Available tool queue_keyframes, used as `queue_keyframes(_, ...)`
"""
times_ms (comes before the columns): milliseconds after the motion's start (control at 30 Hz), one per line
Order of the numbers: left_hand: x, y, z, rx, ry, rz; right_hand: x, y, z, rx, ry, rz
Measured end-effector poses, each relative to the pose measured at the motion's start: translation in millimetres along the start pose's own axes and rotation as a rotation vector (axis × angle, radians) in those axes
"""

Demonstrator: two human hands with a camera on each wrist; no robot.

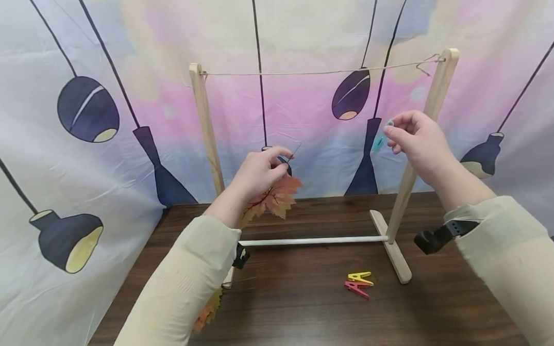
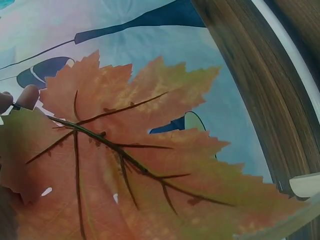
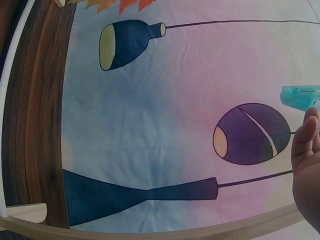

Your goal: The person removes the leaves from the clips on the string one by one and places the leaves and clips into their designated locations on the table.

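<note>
My left hand [image 1: 264,169] pinches the thin stem of an orange maple leaf [image 1: 278,197], which hangs below the fingers. In the left wrist view the leaf [image 2: 115,145] fills much of the picture, with dark veins and greenish edges. Off to the right, my right hand [image 1: 419,138] holds a teal clothespin [image 1: 380,141] between thumb and fingers. The clothespin [image 3: 299,97] also shows at the right edge of the right wrist view. Both hands are below a thin string [image 1: 300,73] stretched between two wooden posts.
The wooden stand's right post [image 1: 440,91] is close behind my right hand; its left post [image 1: 205,124] rises beyond my left. A white bar [image 1: 312,241] joins them low down. On the table lie a yellow clothespin [image 1: 359,278], a red clothespin [image 1: 357,288] and another leaf [image 1: 209,311].
</note>
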State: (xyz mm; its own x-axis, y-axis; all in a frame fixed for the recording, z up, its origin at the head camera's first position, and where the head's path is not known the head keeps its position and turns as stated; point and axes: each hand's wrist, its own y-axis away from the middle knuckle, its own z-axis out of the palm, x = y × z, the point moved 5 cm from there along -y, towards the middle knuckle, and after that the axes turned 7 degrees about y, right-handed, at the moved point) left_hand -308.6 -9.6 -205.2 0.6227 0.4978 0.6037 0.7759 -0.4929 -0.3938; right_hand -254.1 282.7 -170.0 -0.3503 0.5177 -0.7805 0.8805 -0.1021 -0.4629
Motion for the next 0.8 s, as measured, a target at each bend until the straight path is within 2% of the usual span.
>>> queue_keyframes(433, -7.4, 17.6, -4.7, -0.106, 0.019, -0.069, 11, 2.8, 5, -0.004, -0.030, 0.012)
queue_keyframes(567, -11.0, 24.8, -5.2, -0.105, 0.011, -0.055, 13, 3.6, 7, -0.006, -0.052, 0.014)
queue_keyframes(700, -13.0, 32.3, -5.4, -0.097, 0.047, -0.025, 15, 5.7, 10, -0.016, -0.053, 0.019)
queue_keyframes(800, -15.5, 40.3, -6.0, -0.100, 0.074, -0.036, 16, 7.3, 14, -0.026, -0.057, 0.022)
